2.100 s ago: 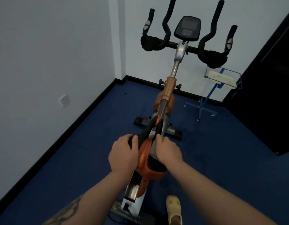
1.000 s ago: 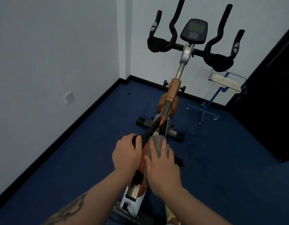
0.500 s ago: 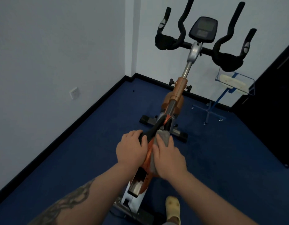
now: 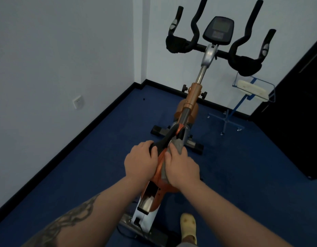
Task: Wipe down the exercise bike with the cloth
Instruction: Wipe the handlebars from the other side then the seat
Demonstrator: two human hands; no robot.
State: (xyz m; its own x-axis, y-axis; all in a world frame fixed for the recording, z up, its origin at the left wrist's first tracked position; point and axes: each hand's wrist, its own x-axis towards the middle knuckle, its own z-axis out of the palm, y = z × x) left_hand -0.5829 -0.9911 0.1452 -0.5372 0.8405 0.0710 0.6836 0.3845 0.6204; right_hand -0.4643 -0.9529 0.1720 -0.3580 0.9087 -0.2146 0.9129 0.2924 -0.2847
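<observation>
1. The exercise bike (image 4: 193, 102) stands on the blue floor (image 4: 243, 157) near the corner of the room, its black handlebars (image 4: 243, 59) and small console (image 4: 218, 31) at the far end, well beyond the fingers of both hands.
2. The left hand (image 4: 140, 162) grips the left edge of the black saddle (image 4: 165, 141); its fingers are curled over the rim, the thumb lying along the top.
3. The right hand (image 4: 182, 168) presses a grey cloth (image 4: 178, 146) against the right side of the saddle. Its fingers lie fairly straight and close together on the fabric, and a fold of cloth shows just past the fingertips and under the palm.
4. The two hands sit side by side, nearly touching, with the narrow saddle nose running forward between them.
5. Below the wrists the orange frame (image 4: 157, 195) slopes down to a white base.
6. Beyond the right fingers, well apart, a blue wire stand (image 4: 237, 104) holds a pale object by the wall.
7. A wall socket (image 4: 78, 102) is off to the left of the left fingers.
8. A foot in a yellow slipper (image 4: 188, 226) rests on the floor beneath the right forearm.
</observation>
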